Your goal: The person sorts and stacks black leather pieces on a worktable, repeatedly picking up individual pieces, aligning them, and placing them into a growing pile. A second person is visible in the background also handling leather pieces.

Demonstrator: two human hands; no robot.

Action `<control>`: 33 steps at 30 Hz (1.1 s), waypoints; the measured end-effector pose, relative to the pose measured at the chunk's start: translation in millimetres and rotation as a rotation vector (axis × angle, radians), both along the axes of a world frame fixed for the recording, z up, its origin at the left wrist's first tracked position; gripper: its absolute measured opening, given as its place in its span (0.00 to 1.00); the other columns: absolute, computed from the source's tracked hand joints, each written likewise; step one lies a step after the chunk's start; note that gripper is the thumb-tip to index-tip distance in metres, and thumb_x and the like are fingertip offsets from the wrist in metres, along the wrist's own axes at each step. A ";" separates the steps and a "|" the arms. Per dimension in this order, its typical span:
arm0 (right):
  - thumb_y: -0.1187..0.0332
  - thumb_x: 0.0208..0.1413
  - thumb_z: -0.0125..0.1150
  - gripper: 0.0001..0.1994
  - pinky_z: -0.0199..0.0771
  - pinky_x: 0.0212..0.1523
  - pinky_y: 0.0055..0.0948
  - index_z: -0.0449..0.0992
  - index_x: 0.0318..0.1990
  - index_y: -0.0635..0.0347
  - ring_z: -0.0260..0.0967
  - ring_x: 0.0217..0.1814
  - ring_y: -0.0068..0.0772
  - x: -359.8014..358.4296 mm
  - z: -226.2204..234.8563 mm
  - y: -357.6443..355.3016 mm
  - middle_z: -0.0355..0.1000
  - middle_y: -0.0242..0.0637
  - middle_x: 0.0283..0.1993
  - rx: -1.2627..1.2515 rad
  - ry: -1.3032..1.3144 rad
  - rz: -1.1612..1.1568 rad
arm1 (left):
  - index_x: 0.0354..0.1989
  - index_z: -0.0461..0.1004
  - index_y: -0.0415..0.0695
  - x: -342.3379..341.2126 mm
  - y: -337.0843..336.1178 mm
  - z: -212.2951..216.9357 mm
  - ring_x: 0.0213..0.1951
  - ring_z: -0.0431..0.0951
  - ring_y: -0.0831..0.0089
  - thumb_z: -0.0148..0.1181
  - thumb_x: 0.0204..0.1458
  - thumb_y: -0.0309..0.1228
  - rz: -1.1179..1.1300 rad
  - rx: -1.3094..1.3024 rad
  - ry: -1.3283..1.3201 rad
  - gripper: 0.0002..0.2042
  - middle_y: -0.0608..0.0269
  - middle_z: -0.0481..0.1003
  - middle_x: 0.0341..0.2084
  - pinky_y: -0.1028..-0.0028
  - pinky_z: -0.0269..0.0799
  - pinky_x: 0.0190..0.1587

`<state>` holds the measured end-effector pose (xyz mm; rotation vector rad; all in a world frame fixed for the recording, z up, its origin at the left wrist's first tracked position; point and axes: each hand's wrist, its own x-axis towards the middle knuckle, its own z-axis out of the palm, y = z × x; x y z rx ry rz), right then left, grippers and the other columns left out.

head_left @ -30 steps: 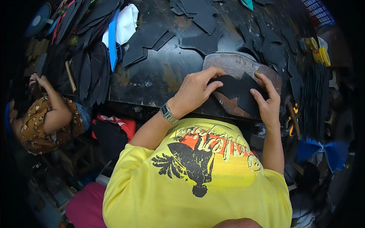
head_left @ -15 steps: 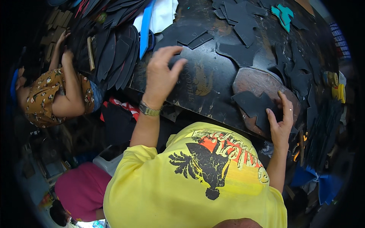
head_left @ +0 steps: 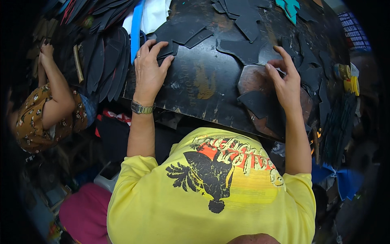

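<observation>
My left hand (head_left: 149, 71), with a metal watch at its wrist, is over the table's left part. Its fingers are bent and apart, with the tips at a small flat black cut piece (head_left: 167, 50); whether they press on it I cannot tell. My right hand (head_left: 287, 83) is raised over a worn brown board (head_left: 250, 79), thumb and forefinger apart, nothing between them. Under its wrist a notched black cut piece (head_left: 255, 103) lies on the board, partly hidden. A wide black piece (head_left: 241, 49) lies just beyond the board.
More black pieces cover the dark table (head_left: 183, 91) at the back and right. Long black pieces (head_left: 109, 61) are piled at left near a blue strip (head_left: 137, 30) and white cloth (head_left: 156, 16). A teal piece (head_left: 289, 9) lies far back. A person in floral clothing (head_left: 44, 114) sits at left.
My right hand has let go of the notched black piece and moved up and away from it. My left hand has moved left, uncovering the small black piece. The view has shifted slightly.
</observation>
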<state>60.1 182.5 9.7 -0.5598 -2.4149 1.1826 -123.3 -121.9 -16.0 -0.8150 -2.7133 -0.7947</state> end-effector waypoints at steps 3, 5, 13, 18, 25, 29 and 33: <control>0.68 0.57 0.69 0.30 0.75 0.43 0.28 0.69 0.68 0.57 0.76 0.38 0.27 -22.5 -8.5 7.5 0.78 0.35 0.31 -0.035 -0.073 -0.053 | 0.54 0.80 0.49 -3.6 1.2 1.0 0.63 0.70 0.49 0.72 0.51 0.34 0.012 -0.040 -0.026 0.20 0.49 0.72 0.61 0.56 0.65 0.64; 0.70 0.56 0.69 0.31 0.73 0.41 0.27 0.69 0.68 0.58 0.74 0.35 0.25 -34.3 -11.2 11.0 0.77 0.35 0.30 -0.134 -0.121 -0.033 | 0.53 0.80 0.48 -5.5 0.8 2.9 0.63 0.70 0.49 0.72 0.51 0.33 0.006 -0.048 -0.044 0.20 0.49 0.72 0.61 0.57 0.66 0.63; 0.81 0.52 0.68 0.33 0.70 0.39 0.20 0.69 0.68 0.58 0.71 0.34 0.17 -35.2 -12.1 11.0 0.76 0.29 0.31 -0.488 -0.027 -0.016 | 0.53 0.80 0.49 -5.5 1.3 3.5 0.61 0.71 0.50 0.72 0.51 0.32 -0.018 -0.027 -0.044 0.20 0.51 0.72 0.59 0.57 0.65 0.63; 0.82 0.55 0.65 0.34 0.71 0.43 0.19 0.66 0.71 0.58 0.71 0.38 0.16 -19.4 -10.9 1.3 0.76 0.30 0.35 -0.506 0.171 0.023 | 0.54 0.80 0.48 4.2 9.6 13.2 0.61 0.71 0.52 0.71 0.51 0.31 -0.021 0.049 -0.006 0.19 0.52 0.73 0.59 0.59 0.66 0.62; 0.80 0.57 0.67 0.38 0.73 0.48 0.20 0.60 0.75 0.55 0.73 0.41 0.17 -3.8 -2.9 -17.0 0.77 0.30 0.38 -0.443 0.311 0.098 | 0.47 0.82 0.43 19.8 55.5 34.4 0.52 0.80 0.55 0.70 0.53 0.31 -0.378 0.411 -0.084 0.14 0.53 0.79 0.51 0.64 0.74 0.55; 0.79 0.57 0.68 0.39 0.73 0.49 0.18 0.59 0.76 0.54 0.73 0.41 0.17 -0.4 -0.8 -22.8 0.77 0.29 0.38 -0.459 0.317 0.117 | 0.48 0.82 0.40 21.0 82.5 40.4 0.45 0.83 0.57 0.70 0.54 0.34 -0.517 0.417 -0.173 0.16 0.52 0.82 0.45 0.67 0.77 0.49; 0.79 0.58 0.67 0.40 0.73 0.53 0.20 0.56 0.77 0.55 0.73 0.43 0.18 2.9 -1.2 -24.1 0.77 0.31 0.39 -0.511 0.319 0.111 | 0.48 0.82 0.37 27.6 99.3 41.9 0.40 0.84 0.57 0.70 0.55 0.38 -0.550 0.380 -0.347 0.18 0.49 0.83 0.41 0.68 0.78 0.43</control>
